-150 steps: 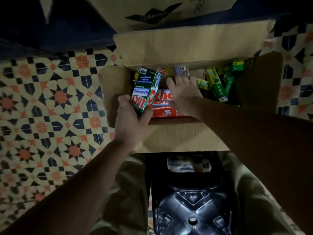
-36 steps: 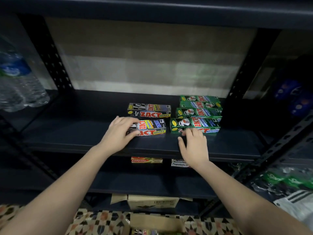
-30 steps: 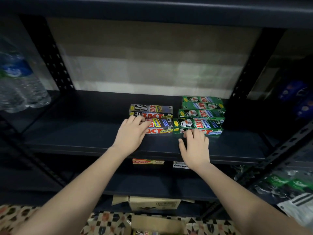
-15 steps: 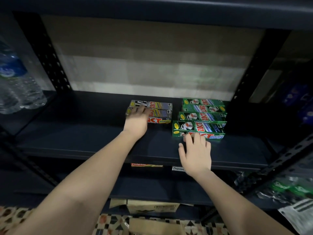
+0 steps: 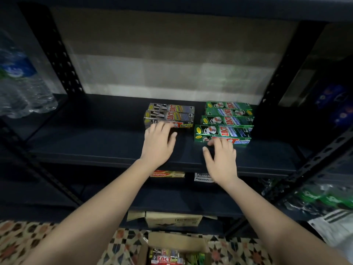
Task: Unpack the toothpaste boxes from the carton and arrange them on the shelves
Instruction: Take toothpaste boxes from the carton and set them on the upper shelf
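Left hand [image 5: 158,144] drawn back | both grips loose, fingertips touching grey box [image 5: 183,119], green box [image 5: 229,133]

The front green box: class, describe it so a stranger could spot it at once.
Find the dark shelf at mid height. On its right stand green boxes in rows; take the front green box, nearest the edge. Alone among them, the right hand touches it.

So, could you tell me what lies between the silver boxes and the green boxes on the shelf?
Nothing: the head view shows bare dark shelf between the silver boxes and green boxes.
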